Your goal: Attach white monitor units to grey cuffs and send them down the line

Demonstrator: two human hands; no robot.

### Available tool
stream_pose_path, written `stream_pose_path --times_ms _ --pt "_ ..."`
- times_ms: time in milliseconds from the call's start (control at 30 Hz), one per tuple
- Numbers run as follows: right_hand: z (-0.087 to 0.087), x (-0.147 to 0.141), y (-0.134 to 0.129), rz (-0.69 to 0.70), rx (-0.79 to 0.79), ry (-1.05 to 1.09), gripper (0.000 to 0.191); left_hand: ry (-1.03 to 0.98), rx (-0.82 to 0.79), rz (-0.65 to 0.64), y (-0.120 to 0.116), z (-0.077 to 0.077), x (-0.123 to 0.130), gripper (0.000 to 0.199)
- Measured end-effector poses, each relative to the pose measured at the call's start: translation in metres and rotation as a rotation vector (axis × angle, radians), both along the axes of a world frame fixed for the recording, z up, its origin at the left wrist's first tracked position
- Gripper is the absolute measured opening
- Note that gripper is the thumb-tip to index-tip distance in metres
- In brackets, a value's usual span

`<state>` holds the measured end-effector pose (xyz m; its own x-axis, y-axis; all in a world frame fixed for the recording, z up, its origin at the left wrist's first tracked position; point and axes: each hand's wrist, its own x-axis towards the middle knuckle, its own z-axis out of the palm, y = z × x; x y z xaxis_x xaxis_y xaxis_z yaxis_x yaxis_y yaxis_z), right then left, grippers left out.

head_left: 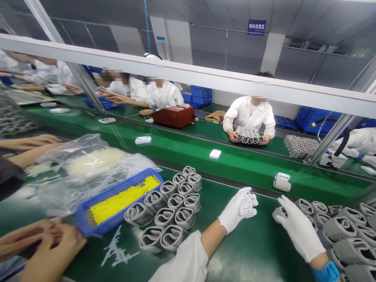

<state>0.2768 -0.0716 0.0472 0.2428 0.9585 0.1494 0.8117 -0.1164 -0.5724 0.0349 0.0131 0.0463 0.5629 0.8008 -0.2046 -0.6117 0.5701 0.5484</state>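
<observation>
My left hand (237, 210), in a white glove, holds a small white plastic housing (245, 204) in its fingers, the side with small holes and details facing up. My right hand (302, 229), also gloved and with a blue band at the wrist, reaches over the green work surface to the right. Its thumb and fingers are spread around the near end of a grey rolled cuff (280, 212); a firm grip on it does not show. More grey rolled cuffs (340, 229) lie packed beside and beyond this hand. Another group of grey cuffs (176, 201) stands left of my left hand.
A blue tray (117, 196) of yellow pieces and a clear plastic bag (88, 160) lie to the left, by a co-worker's bare hands (49, 243). White strips (117, 250) lie scattered nearby. The green conveyor (182, 147) ahead carries white housings (215, 153). Co-workers sit across it.
</observation>
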Motion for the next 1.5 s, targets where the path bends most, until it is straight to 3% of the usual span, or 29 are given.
stream_pose_path --times_ms 100,200,400,567,667,833,967,1100,1200,1267,1300,1400,1433,1500 --pt "0.022 -0.025 -0.005 0.001 0.083 0.114 0.063 -0.101 -0.059 -0.013 0.002 0.002 0.0 0.045" --pt "0.03 -0.055 -0.006 -0.042 0.036 0.249 0.084 -0.132 -0.101 0.002 0.003 0.0 -0.002 0.052" --pt "0.003 -0.101 0.002 -0.122 -0.088 0.504 0.084 -0.161 -0.145 0.051 0.004 -0.012 -0.001 0.038" --pt "-0.015 -0.11 0.006 -0.147 -0.079 1.145 0.083 -0.133 -0.124 0.129 0.007 -0.012 -0.003 0.037" --pt "-0.014 -0.114 0.005 -0.056 -0.083 1.482 0.077 -0.141 -0.145 0.189 0.01 -0.011 -0.005 0.032" --pt "-0.01 -0.12 0.004 -0.012 -0.049 1.634 0.076 -0.004 -0.036 0.275 0.008 -0.01 -0.005 0.025" --pt "-0.008 -0.119 0.003 0.007 -0.155 1.715 0.077 0.209 0.177 0.234 -0.003 -0.004 -0.009 0.034" --pt "-0.008 -0.112 0.0 0.033 -0.198 1.733 0.069 0.336 0.254 0.202 -0.016 0.006 -0.027 0.04" --pt "-0.011 -0.109 0.001 -0.019 -0.193 1.727 0.063 0.428 0.303 0.204 -0.031 0.019 -0.063 0.032" --pt "-0.012 -0.108 0.002 -0.053 -0.193 1.724 0.061 0.478 0.33 0.22 -0.045 0.031 -0.107 0.05" --pt "-0.012 -0.108 0.003 -0.059 -0.195 1.724 0.062 0.503 0.348 0.231 -0.051 0.037 -0.136 0.064" --pt "-0.01 -0.109 0.003 -0.061 -0.213 1.73 0.064 0.583 0.432 0.27 -0.068 0.045 -0.248 0.062" --pt "-0.01 -0.109 0.003 -0.058 -0.222 1.731 0.065 0.621 0.463 0.291 -0.071 0.041 -0.289 0.062" --pt "-0.01 -0.108 0.003 -0.051 -0.224 1.738 0.064 0.782 0.72 0.275 -0.073 0.022 -0.364 0.051"
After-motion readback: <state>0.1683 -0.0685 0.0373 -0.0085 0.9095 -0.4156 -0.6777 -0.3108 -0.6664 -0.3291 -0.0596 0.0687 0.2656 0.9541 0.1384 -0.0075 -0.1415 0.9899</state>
